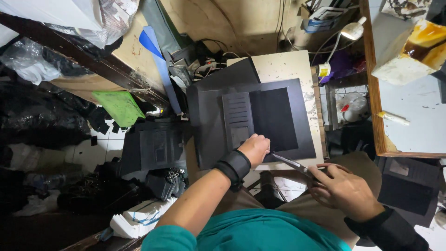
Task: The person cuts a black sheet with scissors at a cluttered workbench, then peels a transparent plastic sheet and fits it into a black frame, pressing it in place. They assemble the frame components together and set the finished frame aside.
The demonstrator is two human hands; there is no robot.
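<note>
A large black sheet [209, 121] lies on a small pale worktable [288, 67]. On it rest a black panel with stitched card slots [238, 116] and a plain black rectangle [274, 118]. My left hand [254, 148], with a black wrist cuff, presses its closed fingers on the sheet's near edge, just below the slotted panel. My right hand [346, 190] grips the handles of a pair of scissors [292, 163]. The blades point left toward the sheet's edge beside my left hand.
Black leather pieces and scraps [153, 148] pile on the floor at left, beside a green mat [121, 107] and a blue strip [160, 65]. A wooden-edged table [371, 93] stands at right, with a desk lamp [350, 30] behind. White folded stacks [139, 221] lie at lower left.
</note>
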